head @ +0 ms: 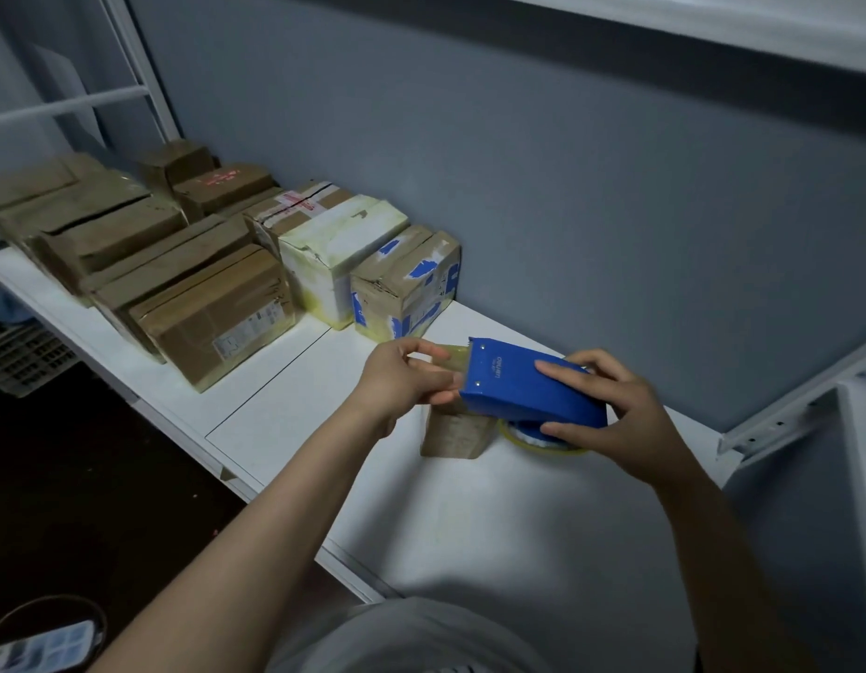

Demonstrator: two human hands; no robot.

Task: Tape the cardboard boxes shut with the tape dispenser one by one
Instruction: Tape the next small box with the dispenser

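Note:
My right hand grips a blue tape dispenser above the white shelf, its yellowish tape roll showing underneath. My left hand pinches the free end of clear tape at the dispenser's front edge. A small brown cardboard box stands on the shelf right under the dispenser, partly hidden by it and by my left hand.
Several cardboard boxes line the shelf to the left, nearest a blue-taped one and a white one. A grey wall runs behind. A white metal frame stands at right. A dark floor with a crate lies below left.

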